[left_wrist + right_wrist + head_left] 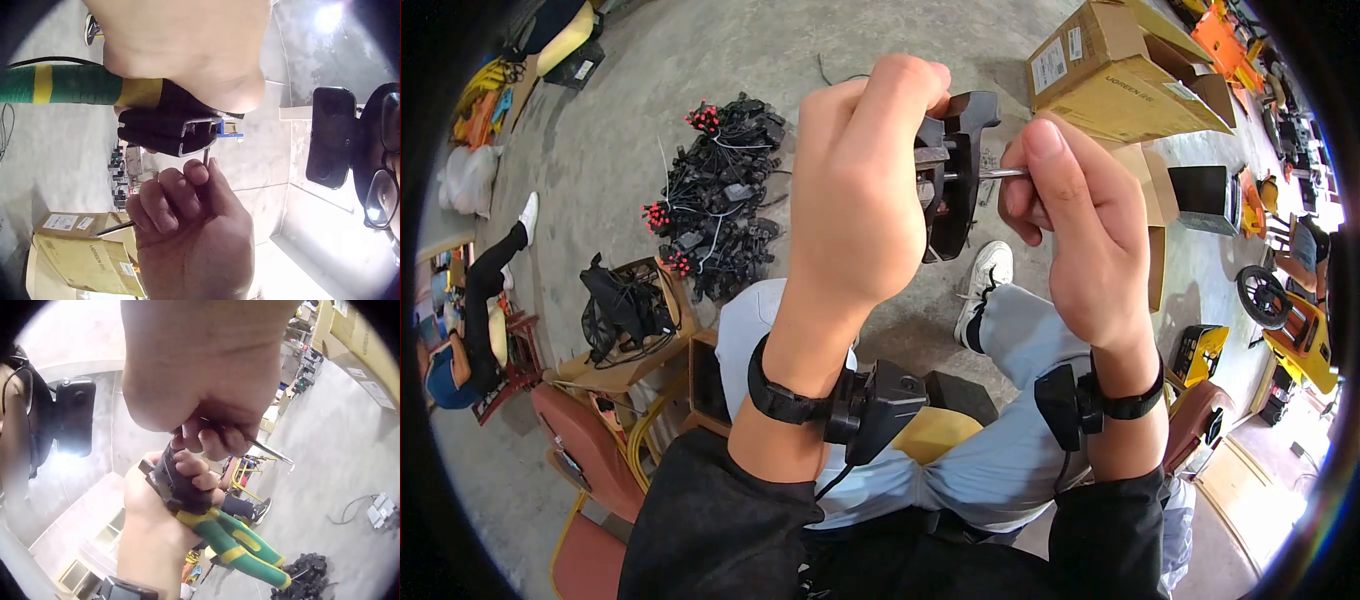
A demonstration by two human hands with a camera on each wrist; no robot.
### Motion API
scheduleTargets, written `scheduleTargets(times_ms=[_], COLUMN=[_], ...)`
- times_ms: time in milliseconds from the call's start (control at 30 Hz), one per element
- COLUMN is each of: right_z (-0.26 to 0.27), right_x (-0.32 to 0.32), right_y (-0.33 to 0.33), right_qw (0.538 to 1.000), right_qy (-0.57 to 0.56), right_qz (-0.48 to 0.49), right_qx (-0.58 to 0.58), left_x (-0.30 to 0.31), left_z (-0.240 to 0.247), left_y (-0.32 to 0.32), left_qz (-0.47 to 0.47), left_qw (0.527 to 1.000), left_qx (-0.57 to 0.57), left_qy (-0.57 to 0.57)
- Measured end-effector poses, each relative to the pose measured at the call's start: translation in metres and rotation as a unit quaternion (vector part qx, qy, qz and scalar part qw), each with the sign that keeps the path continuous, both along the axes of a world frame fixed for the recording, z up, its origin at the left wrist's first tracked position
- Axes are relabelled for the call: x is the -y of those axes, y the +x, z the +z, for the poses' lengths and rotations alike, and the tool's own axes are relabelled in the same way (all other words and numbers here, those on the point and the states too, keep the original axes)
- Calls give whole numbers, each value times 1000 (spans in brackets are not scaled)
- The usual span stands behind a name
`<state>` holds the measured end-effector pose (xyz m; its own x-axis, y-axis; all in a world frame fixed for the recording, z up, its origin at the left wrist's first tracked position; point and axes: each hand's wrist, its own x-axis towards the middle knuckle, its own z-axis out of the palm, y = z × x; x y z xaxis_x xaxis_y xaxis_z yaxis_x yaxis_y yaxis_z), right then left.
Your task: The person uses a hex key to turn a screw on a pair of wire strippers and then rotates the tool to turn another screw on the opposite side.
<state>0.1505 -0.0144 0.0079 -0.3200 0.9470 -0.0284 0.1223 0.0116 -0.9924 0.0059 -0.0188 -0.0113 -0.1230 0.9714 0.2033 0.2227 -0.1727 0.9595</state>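
My left hand (pixel 855 190) is curled around a black plastic part (pixel 968 185) with a hollow channel, held up in front of the body. Pliers with green and yellow handles (pixel 244 550) are in the same grip, their handles sticking out past the hand. Facing it, my right hand (pixel 1090 220) pinches a thin metal rod-like tool (pixel 1002 173) between thumb and fingers. One end of the tool reaches the black part's open side; in the right wrist view a slim metal end (pixel 275 454) juts out beyond the curled fingers.
A heap of black adapters with cables (pixel 725 195) lies on the concrete floor at left. An open cardboard box (pixel 1125 80) stands at the far right. A black bag (pixel 630 310) rests on a carton beside a reddish chair (pixel 590 440). Another person's leg (pixel 495 255) shows at far left.
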Motion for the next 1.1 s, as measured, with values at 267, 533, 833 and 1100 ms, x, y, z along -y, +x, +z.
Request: scheduleTargets(times_ms=[267, 533, 833, 1100], right_z=[2, 2, -5, -19], right_x=[-2, -5, -2, -9], right_y=[0, 8, 5, 1], right_qw=[983, 967, 995, 930], right_qy=[-165, -222, 81, 352], right_qz=[-3, 44, 54, 61], right_qx=[-84, -119, 14, 84], left_x=[2, 1, -1, -3], left_z=[0, -2, 5, 12], left_y=[-4, -3, 6, 5], left_qz=[-29, -25, 18, -1], left_qw=[994, 990, 997, 942], left_qx=[-84, -96, 72, 307], left_qy=[56, 96, -7, -134])
